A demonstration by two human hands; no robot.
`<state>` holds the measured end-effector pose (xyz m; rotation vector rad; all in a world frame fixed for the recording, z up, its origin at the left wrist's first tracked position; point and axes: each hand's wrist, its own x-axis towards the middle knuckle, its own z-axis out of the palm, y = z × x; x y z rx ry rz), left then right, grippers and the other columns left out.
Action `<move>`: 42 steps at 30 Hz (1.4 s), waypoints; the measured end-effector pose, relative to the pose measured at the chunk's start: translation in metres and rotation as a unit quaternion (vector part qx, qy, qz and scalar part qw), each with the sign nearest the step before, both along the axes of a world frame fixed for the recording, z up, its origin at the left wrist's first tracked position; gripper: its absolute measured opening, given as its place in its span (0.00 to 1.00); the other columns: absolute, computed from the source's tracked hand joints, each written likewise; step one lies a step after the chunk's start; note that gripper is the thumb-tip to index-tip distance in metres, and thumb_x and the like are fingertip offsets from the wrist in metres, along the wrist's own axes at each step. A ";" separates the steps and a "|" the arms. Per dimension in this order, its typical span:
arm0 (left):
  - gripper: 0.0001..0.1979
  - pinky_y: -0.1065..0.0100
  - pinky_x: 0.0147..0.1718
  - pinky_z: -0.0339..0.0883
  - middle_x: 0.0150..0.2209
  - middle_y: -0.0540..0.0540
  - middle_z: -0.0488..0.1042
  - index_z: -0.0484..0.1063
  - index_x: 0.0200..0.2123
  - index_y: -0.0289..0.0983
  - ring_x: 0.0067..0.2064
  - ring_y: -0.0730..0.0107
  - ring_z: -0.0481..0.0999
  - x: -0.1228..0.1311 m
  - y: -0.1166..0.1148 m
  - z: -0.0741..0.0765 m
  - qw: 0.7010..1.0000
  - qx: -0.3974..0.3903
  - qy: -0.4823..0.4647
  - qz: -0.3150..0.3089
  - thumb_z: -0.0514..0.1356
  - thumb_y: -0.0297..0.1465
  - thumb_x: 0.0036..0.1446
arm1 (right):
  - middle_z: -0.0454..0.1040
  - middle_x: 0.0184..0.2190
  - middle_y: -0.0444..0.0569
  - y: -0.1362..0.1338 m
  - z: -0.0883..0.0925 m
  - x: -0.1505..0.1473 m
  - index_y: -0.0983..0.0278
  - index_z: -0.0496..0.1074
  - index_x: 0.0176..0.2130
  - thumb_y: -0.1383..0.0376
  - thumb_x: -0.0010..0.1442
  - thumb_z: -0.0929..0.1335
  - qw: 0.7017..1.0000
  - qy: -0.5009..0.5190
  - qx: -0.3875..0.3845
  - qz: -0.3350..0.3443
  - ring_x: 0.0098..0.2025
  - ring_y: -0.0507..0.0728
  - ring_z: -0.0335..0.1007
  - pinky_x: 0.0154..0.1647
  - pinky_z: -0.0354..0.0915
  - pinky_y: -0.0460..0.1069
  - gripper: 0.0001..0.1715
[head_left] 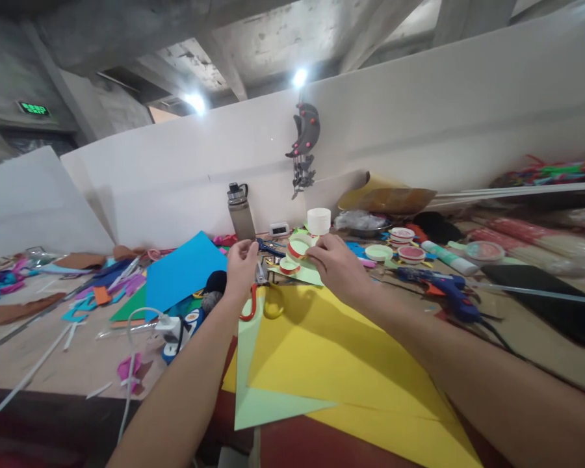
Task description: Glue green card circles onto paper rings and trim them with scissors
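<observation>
Paper ring [298,248], white with a red edge, sits past the middle of the table [78,351] on a pale green scrap [305,274], with a smaller ring [289,265] just beside it.

Nearest lie a yellow sheet [341,351] and a light green sheet [268,403], overlapped and flat like a mat under both forearms. Beyond them the left hand [241,263] has thumb and fingertips drawn together; what it pinches I cannot tell. Scissors [262,286] lie just under it, within easy reach. The right hand [338,265] appears to pinch the paper ring's rim, probably to steady the light loop. To the right rests a blue glue gun [446,289] and to the left a blue sheet [185,270]. Farther back stand a steel bottle [240,211] and a white cup [318,221], out of the hands' way, and a moon ornament [306,133] hangs on the wall.
</observation>
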<state>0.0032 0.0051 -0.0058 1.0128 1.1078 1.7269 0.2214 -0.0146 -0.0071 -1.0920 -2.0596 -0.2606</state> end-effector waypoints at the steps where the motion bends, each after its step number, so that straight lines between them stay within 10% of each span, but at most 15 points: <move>1: 0.14 0.75 0.33 0.69 0.34 0.45 0.77 0.74 0.38 0.36 0.37 0.70 0.78 0.001 -0.005 0.002 0.998 -0.011 0.012 -0.055 0.65 0.40 0.54 | 0.68 0.34 0.54 -0.003 0.001 -0.002 0.63 0.78 0.36 0.68 0.66 0.61 1.000 -0.001 0.015 0.018 0.39 0.59 0.62 0.41 0.61 0.51 0.16; 4: 0.25 0.69 0.32 0.73 0.34 0.39 0.78 0.75 0.38 0.33 0.36 0.63 0.79 0.011 -0.020 0.006 0.954 -0.084 -0.015 -0.286 0.58 0.51 0.57 | 0.69 0.33 0.53 -0.009 0.001 -0.009 0.63 0.78 0.38 0.69 0.66 0.61 0.997 -0.024 0.053 0.053 0.37 0.58 0.62 0.39 0.60 0.51 0.17; 7: 0.21 0.64 0.38 0.76 0.37 0.41 0.79 0.75 0.43 0.35 0.40 0.62 0.79 0.020 -0.029 0.006 0.930 -0.064 -0.036 -0.360 0.60 0.47 0.58 | 0.72 0.33 0.54 -0.011 0.000 -0.015 0.63 0.78 0.37 0.70 0.65 0.61 0.994 -0.063 0.068 0.056 0.37 0.59 0.63 0.39 0.60 0.52 0.16; 13: 0.11 0.61 0.41 0.77 0.38 0.42 0.79 0.73 0.40 0.34 0.39 0.64 0.80 0.018 -0.024 0.000 0.951 -0.060 -0.092 -0.290 0.65 0.31 0.55 | 0.74 0.43 0.56 -0.008 -0.007 -0.027 0.63 0.70 0.52 0.69 0.64 0.62 0.995 0.044 0.013 0.090 0.45 0.62 0.67 0.46 0.64 0.56 0.17; 17: 0.07 0.66 0.38 0.76 0.35 0.46 0.78 0.71 0.39 0.35 0.35 0.70 0.79 0.004 -0.008 -0.001 0.975 -0.026 -0.178 -0.127 0.64 0.27 0.56 | 0.73 0.44 0.56 -0.018 -0.007 -0.043 0.65 0.62 0.56 0.65 0.63 0.63 0.977 0.157 -0.122 0.078 0.40 0.58 0.70 0.41 0.68 0.52 0.22; 23: 0.08 0.77 0.34 0.73 0.39 0.50 0.76 0.71 0.41 0.40 0.35 0.80 0.74 -0.015 0.003 -0.001 0.980 0.057 -0.182 0.048 0.63 0.28 0.57 | 0.75 0.47 0.58 -0.041 -0.003 -0.093 0.64 0.70 0.50 0.56 0.65 0.63 0.956 -0.072 -0.280 0.058 0.47 0.61 0.73 0.46 0.67 0.52 0.19; 28: 0.07 0.74 0.30 0.73 0.40 0.48 0.75 0.72 0.38 0.38 0.34 0.77 0.74 -0.015 0.005 -0.004 0.980 0.068 -0.175 0.070 0.65 0.30 0.55 | 0.75 0.44 0.67 -0.035 -0.002 -0.133 0.70 0.72 0.50 0.52 0.64 0.64 0.935 -0.159 -0.315 -0.027 0.48 0.70 0.73 0.45 0.68 0.60 0.26; 32: 0.09 0.73 0.30 0.73 0.39 0.48 0.75 0.71 0.38 0.38 0.34 0.76 0.75 -0.013 0.009 -0.007 0.980 0.077 -0.171 0.061 0.66 0.30 0.53 | 0.72 0.51 0.56 -0.027 -0.003 -0.148 0.65 0.69 0.54 0.56 0.64 0.67 0.916 -0.202 -0.341 -0.067 0.49 0.61 0.72 0.48 0.69 0.59 0.23; 42: 0.10 0.72 0.31 0.73 0.33 0.48 0.75 0.70 0.36 0.36 0.30 0.75 0.76 -0.016 0.007 -0.002 0.979 0.076 -0.186 0.033 0.66 0.31 0.53 | 0.73 0.49 0.55 -0.014 0.009 -0.134 0.66 0.69 0.52 0.59 0.61 0.70 0.906 -0.118 -0.402 -0.060 0.46 0.59 0.72 0.45 0.71 0.56 0.22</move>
